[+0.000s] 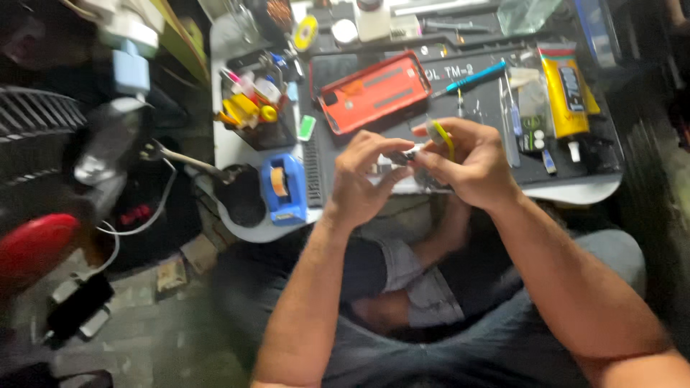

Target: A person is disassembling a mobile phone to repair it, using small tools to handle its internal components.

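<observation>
1. Left hand and right hand pinch a small, blurred silvery part, fingers curled shut, above the near table edge.
2. A glossy red rectangular phone back cover lies farther off on the dark rubbery work mat.
3. A blue plastic tape dispenser sits left.

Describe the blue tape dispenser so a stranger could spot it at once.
Start at the small white worktable with the dark mat. At its near left edge, left of the left hand, sits the tape dispenser: blue, boxy, holding a tan roll.

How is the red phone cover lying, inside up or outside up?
Inside up: the red phone cover lies flat on the mat, hollow side and grey strips showing.
</observation>
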